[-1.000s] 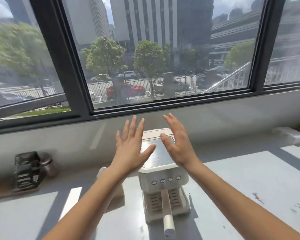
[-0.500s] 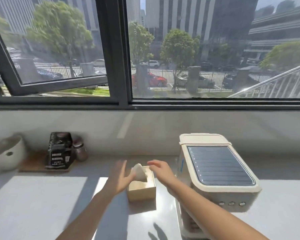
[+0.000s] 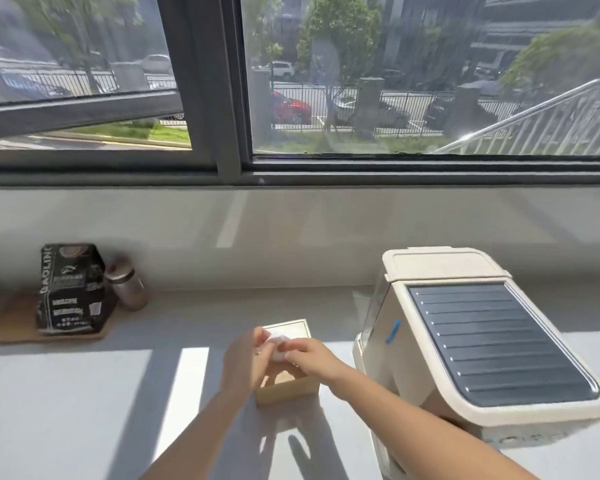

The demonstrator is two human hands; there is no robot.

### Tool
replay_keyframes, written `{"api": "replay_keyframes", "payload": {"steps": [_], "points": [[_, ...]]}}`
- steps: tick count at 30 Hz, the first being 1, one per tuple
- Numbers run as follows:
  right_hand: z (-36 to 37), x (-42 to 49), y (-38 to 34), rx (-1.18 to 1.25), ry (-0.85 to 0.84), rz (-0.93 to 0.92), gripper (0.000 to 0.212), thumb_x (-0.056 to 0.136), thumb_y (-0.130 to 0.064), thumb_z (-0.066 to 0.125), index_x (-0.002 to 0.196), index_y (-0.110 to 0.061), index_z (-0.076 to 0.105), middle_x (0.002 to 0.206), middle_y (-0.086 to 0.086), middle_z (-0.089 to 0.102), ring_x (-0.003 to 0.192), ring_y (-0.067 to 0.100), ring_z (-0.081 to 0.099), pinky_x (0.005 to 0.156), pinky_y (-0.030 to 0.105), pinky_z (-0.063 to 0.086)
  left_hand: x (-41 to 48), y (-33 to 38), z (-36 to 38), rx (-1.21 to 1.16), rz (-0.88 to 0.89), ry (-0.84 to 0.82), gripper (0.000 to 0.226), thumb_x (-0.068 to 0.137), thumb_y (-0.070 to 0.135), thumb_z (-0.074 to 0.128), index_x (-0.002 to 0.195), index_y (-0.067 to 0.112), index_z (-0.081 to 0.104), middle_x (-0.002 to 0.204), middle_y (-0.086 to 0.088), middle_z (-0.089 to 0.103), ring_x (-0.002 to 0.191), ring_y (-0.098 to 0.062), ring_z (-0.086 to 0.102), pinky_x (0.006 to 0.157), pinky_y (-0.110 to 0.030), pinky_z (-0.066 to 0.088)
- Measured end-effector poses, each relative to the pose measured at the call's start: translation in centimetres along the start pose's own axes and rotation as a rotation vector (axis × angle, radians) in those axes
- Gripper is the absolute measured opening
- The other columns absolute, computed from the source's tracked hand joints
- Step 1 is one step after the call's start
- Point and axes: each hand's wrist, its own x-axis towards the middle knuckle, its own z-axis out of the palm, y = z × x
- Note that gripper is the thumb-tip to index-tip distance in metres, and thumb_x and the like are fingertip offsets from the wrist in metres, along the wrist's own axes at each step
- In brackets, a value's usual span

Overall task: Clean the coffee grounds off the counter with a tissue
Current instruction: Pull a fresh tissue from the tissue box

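A small tan tissue box (image 3: pixel 291 389) sits on the pale grey counter (image 3: pixel 66 410), just left of the coffee machine. A white tissue (image 3: pixel 277 344) sticks up from its top. My left hand (image 3: pixel 246 362) rests against the box's left side, its fingers touching the tissue. My right hand (image 3: pixel 309 355) is over the box with fingertips pinched on the tissue. No coffee grounds show in this view.
A cream coffee machine (image 3: pixel 482 344) with a dark slatted top stands at the right. At back left, a black coffee bag (image 3: pixel 71 289) and a small brown jar (image 3: pixel 127 285) sit on a wooden board (image 3: pixel 11 323). A window runs behind the counter.
My view swung left from the coffee machine to the tissue box. Both hands came down from above the machine and closed in on the tissue.
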Motion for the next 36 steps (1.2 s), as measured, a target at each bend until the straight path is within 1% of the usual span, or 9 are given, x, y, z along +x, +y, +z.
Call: {"api": "replay_keyframes", "payload": {"steps": [3,7,10,14,17,22,27,32,36], "points": [[0.0,-0.2,-0.3,0.046,0.11,-0.03,0.027,0.09,-0.003,0.047,0.101,-0.005,0.072,0.085,0.001,0.065,0.074,0.014,0.055,0.061,0.018,0.042,-0.5,0.1,-0.8,-0.163,0.02,0.043,0.017,0.088,0.006,0.061,0.074,0.016,0.061,0.072,-0.001,0.068,0.065,-0.002,0.063,0.064,-0.013,0.043],[-0.9,-1.0,-2.9,0.266,0.257,-0.196,0.02,0.087,-0.006,0.056,0.081,-0.016,0.073,0.078,-0.007,0.068,0.071,0.004,0.059,0.058,0.01,0.044,-0.6,3.5,-3.8,-0.433,0.101,0.058,0.008,0.087,0.001,0.062,0.079,0.001,0.065,0.07,-0.005,0.064,0.057,0.001,0.056,0.061,-0.012,0.043],[-1.9,-1.9,-4.7,0.399,0.23,-0.213,0.015,0.088,-0.013,0.062,0.102,-0.018,0.06,0.083,-0.003,0.062,0.063,0.007,0.06,0.055,0.018,0.049,-0.8,6.3,-6.2,-0.528,0.135,-0.032,0.008,0.087,0.007,0.064,0.082,0.001,0.065,0.068,0.0,0.061,0.057,0.003,0.053,0.057,-0.009,0.043],[-2.4,-3.7,-4.2,0.151,0.009,-0.107,0.035,0.087,-0.028,0.066,0.121,-0.023,0.057,0.097,-0.004,0.062,0.062,0.006,0.055,0.062,0.019,0.046,-1.3,5.7,-7.3,-0.391,0.081,-0.333,0.009,0.089,0.012,0.063,0.086,0.004,0.065,0.073,-0.001,0.058,0.062,-0.003,0.051,0.061,-0.014,0.042],[-1.8,-4.1,-1.5,-0.04,-0.096,-0.08,0.018,0.086,-0.019,0.066,0.1,-0.008,0.069,0.07,-0.003,0.053,0.057,0.01,0.042,0.052,0.019,0.032,-1.8,3.3,-6.2,-0.216,0.041,-0.458,0.016,0.089,0.008,0.06,0.075,0.014,0.06,0.07,-0.001,0.055,0.057,-0.001,0.049,0.059,-0.014,0.04],[-0.7,-2.5,2.5,-0.081,0.078,-0.027,0.02,0.086,-0.016,0.066,0.067,-0.021,0.065,0.059,-0.004,0.049,0.053,0.009,0.042,0.049,0.018,0.033,-2.2,-1.0,-2.9,0.058,0.031,-0.344,0.011,0.083,0.014,0.068,0.088,0.019,0.059,0.067,0.001,0.053,0.063,-0.013,0.046,0.064,-0.025,0.035],[-0.5,0.6,4.6,-0.257,0.338,-0.076,0.022,0.078,-0.018,0.068,0.063,-0.033,0.063,0.079,-0.013,0.06,0.069,0.009,0.054,0.071,0.024,0.047,-0.2,-2.8,-1.1,0.086,0.104,-0.31,0.062,0.082,0.013,0.067,0.138,0.022,0.041,0.065,0.006,0.047,0.064,-0.013,0.046,0.066,-0.024,0.037],[-0.1,3.6,4.3,-0.217,0.388,-0.07,0.018,0.073,-0.016,0.07,0.065,-0.031,0.063,0.086,-0.012,0.067,0.066,0.007,0.056,0.073,0.032,0.051,2.3,-3.5,-0.2,0.101,0.063,-0.196,0.009,0.08,0.021,0.069,0.082,0.028,0.065,0.059,0.01,0.052,0.059,-0.012,0.048,0.063,-0.032,0.042],[0.1,4.7,3.3,-0.15,0.381,-0.111,0.02,0.076,-0.009,0.066,0.07,-0.027,0.061,0.079,-0.007,0.066,0.073,0.013,0.057,0.072,0.033,0.048,3.0,-3.9,-1.1,-0.02,0.009,-0.162,0.01,0.073,0.024,0.067,0.068,0.029,0.06,0.073,0.002,0.064,0.072,-0.017,0.058,0.065,-0.027,0.039]]}}
